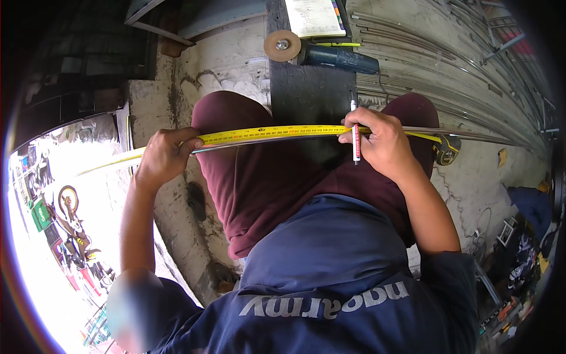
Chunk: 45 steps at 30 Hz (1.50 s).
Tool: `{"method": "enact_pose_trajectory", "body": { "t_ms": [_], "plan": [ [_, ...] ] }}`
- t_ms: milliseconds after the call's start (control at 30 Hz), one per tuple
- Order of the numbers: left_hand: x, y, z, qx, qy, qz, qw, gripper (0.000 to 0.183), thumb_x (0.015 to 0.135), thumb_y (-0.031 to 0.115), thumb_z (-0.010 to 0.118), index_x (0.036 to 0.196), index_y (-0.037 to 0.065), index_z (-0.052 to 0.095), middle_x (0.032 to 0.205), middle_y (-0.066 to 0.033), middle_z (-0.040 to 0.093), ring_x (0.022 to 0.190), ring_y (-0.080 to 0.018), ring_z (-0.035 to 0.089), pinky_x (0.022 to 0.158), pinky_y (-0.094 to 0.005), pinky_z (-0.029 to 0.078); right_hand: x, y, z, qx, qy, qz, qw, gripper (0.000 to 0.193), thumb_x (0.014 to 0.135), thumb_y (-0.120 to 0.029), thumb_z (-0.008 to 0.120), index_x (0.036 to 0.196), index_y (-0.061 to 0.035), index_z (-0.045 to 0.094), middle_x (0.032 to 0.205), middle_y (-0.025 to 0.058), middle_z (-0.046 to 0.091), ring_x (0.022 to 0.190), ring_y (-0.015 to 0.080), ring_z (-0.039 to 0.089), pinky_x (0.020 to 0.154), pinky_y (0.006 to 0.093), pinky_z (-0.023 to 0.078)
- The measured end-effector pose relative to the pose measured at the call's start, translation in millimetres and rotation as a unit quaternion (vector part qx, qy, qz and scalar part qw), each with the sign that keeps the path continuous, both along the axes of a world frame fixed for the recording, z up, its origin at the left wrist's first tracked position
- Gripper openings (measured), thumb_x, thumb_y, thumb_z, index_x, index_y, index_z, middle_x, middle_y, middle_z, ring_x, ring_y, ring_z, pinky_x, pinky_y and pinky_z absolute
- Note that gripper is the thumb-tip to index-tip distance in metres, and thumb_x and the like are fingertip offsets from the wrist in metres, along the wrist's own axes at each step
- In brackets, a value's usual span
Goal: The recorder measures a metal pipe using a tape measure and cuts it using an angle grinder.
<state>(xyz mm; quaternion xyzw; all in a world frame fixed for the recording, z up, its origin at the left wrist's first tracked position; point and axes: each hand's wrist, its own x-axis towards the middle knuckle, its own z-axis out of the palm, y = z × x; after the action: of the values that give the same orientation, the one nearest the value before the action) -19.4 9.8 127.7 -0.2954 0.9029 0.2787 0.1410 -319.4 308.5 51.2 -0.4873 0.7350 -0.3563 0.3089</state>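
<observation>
Gripping the yellow tape blade (277, 133) and a slim metal bar (424, 130) between thumb and fingers, the left hand (165, 153) sits beside the left knee. The right hand (380, 141) closes its fingers on a white marker (355, 138) and touches the blade near the right knee. Blade and bar run together across both maroon-trousered thighs; the tape case (448, 150) is just beyond the right knee. Ahead, an angle grinder (339, 59) lies across a dark board (306, 97), near some papers (314, 16).
</observation>
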Motion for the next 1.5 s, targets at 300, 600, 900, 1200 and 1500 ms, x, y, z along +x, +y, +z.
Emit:
{"method": "enact_pose_trajectory", "body": {
  "t_ms": [300,600,900,1200,1500],
  "plan": [
    [9,0,-9,0.001,0.06,-0.008,0.998,0.014,0.094,0.01,0.076,0.101,-0.002,0.075,0.093,-0.0222,0.074,0.081,-0.0411,0.071,0.074,-0.0432,0.056,-16,-8,-9,-0.085,-0.11,-0.023,0.99,0.018,0.082,0.01,0.08,0.086,-0.0009,0.067,0.081,0.0077,0.073,0.075,0.0145,0.071,0.072,0.0276,0.056],
    [7,2,-11,-0.015,0.139,-0.029,0.99,0.012,0.085,0.003,0.081,0.095,-0.001,0.076,0.093,-0.014,0.07,0.087,-0.0329,0.07,0.078,-0.0399,0.056,-16,-4,-25,-0.172,-0.049,-0.004,0.984,0.019,0.08,0.015,0.077,0.086,-0.0005,0.067,0.082,0.0087,0.074,0.076,0.0183,0.074,0.069,0.0302,0.058],
    [-21,29,-20,-0.005,0.176,-0.038,0.984,0.016,0.081,0.003,0.084,0.096,0.0,0.078,0.092,-0.0138,0.07,0.084,-0.0309,0.068,0.076,-0.0396,0.055,-14,-2,-26,-0.189,-0.041,0.006,0.981,0.022,0.078,0.02,0.072,0.088,0.0002,0.068,0.083,0.0099,0.074,0.079,0.0216,0.076,0.073,0.0319,0.061],
    [-96,76,-37,0.043,0.185,-0.092,0.977,0.01,0.084,0.001,0.079,0.093,-0.002,0.075,0.092,-0.0155,0.071,0.086,-0.0343,0.07,0.078,-0.0413,0.056,-12,-1,-29,-0.209,-0.054,-0.003,0.976,0.02,0.079,0.011,0.073,0.09,-0.0045,0.068,0.082,0.0076,0.073,0.077,0.0255,0.074,0.071,0.0349,0.058],
    [-119,80,-31,0.096,0.122,-0.093,0.984,0.01,0.088,0.004,0.077,0.095,0.0,0.071,0.094,-0.017,0.068,0.089,-0.0383,0.068,0.08,-0.0442,0.054,-14,1,-19,-0.209,0.057,0.029,0.976,0.019,0.08,0.002,0.081,0.093,-0.0071,0.069,0.083,0.0063,0.071,0.076,0.0267,0.071,0.073,0.037,0.056]
  ]
}}
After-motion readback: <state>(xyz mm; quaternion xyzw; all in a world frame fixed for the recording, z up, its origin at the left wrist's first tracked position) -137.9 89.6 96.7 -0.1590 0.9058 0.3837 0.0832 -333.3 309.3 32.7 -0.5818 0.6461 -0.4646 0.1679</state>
